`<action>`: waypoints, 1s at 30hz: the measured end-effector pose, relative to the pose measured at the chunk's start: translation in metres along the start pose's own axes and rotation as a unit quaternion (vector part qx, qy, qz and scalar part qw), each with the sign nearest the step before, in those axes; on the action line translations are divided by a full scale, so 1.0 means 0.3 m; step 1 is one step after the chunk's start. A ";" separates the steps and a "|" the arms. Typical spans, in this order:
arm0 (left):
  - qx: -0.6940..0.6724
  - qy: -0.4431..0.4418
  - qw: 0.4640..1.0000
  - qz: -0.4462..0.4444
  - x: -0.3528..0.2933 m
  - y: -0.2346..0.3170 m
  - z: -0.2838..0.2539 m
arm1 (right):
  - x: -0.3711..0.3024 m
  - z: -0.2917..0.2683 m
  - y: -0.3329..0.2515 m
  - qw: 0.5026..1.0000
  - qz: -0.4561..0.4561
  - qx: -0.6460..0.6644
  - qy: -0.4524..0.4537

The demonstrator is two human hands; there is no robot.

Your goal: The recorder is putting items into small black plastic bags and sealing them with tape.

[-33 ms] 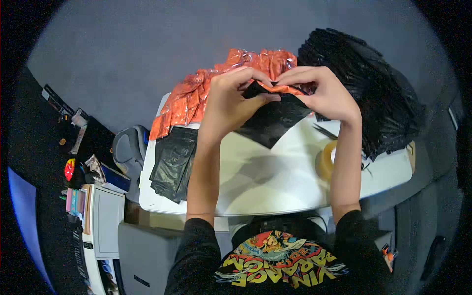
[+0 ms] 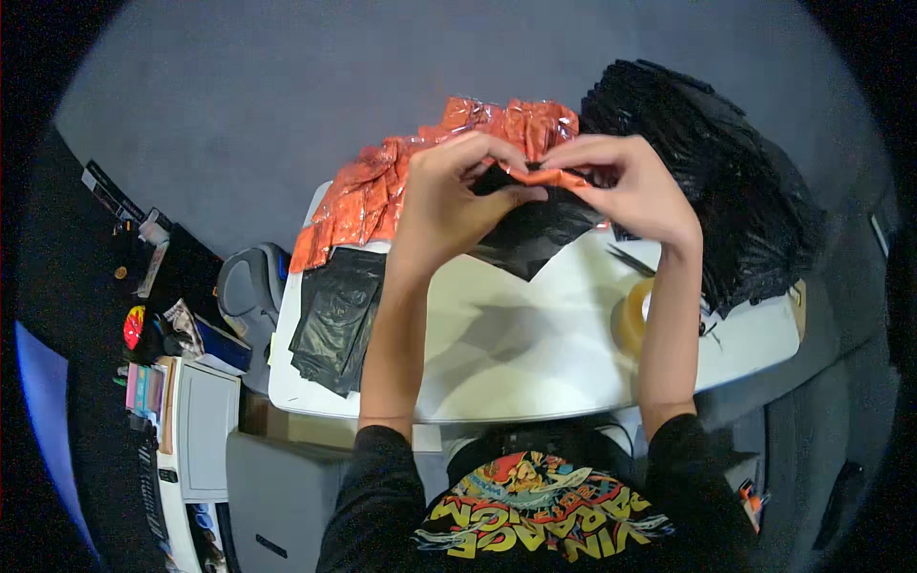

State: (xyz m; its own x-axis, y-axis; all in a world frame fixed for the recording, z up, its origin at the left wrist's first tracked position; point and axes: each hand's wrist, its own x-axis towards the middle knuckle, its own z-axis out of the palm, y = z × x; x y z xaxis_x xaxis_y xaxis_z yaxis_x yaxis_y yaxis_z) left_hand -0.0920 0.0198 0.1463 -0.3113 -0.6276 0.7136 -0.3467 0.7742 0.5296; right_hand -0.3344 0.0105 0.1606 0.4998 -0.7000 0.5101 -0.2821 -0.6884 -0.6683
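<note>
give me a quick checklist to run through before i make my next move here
1. Black plastic bag held at its upper edge: ok, left hand and right hand are both there.
2. Orange piece in sight: ok, it shows between the hands at that edge.
3. Orange piece's lower part inside the bag: cannot tell, hidden.
4. Stack of black plastic bags apart from the held one: ok, left on the white table.
5. Scissors fully visible: not ok, right forearm partly covers them.
</note>
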 end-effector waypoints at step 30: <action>0.266 -0.010 0.928 0.259 -0.014 -0.236 0.101 | -0.030 0.055 0.092 0.935 0.170 -0.223 -0.217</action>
State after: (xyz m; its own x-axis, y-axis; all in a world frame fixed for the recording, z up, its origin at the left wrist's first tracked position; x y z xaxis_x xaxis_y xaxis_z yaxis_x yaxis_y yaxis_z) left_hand -0.0931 -0.0349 0.0918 -0.5735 -0.1875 0.7974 -0.5321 0.8254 -0.1886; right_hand -0.3332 0.0008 0.1286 0.5765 -0.8168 -0.0227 -0.7502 -0.5181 -0.4108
